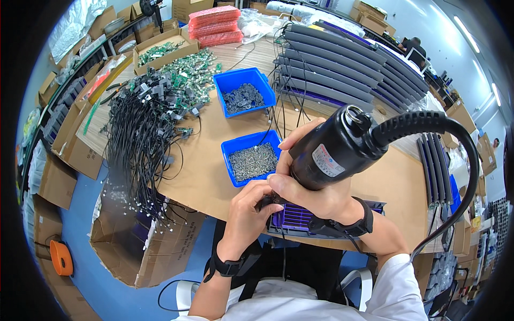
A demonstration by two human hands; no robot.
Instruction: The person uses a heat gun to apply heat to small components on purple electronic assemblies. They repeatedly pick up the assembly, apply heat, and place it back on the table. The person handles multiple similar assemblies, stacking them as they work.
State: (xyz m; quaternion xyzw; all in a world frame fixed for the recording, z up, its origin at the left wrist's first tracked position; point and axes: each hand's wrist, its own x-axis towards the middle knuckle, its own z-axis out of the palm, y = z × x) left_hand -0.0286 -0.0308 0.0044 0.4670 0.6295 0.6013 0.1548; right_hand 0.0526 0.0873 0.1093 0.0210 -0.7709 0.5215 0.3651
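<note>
My right hand (pixel 327 201) is wrapped round a thick black electric screwdriver (pixel 306 156), with a hanging ring and a heavy cable at its upper end. The tool's tip points down and left, hidden behind my hands. Beside it, my left hand (pixel 245 209) has thumb and fingers closed round something dark that I cannot make out. Beneath both hands lies a purple slatted panel in a dark grey frame (pixel 300 216), at the table's near edge. Just beyond my left hand stands a blue bin (pixel 228 172) of small metal screws.
Farther off is another blue bin (pixel 241 79) with dark grey small parts. Black cables (pixel 140 128) and green circuit boards (pixel 190 72) heap at left. Long grey panels (pixel 332 64) are stacked at the back right. A cardboard box (pixel 171 251) stands below the table's left edge.
</note>
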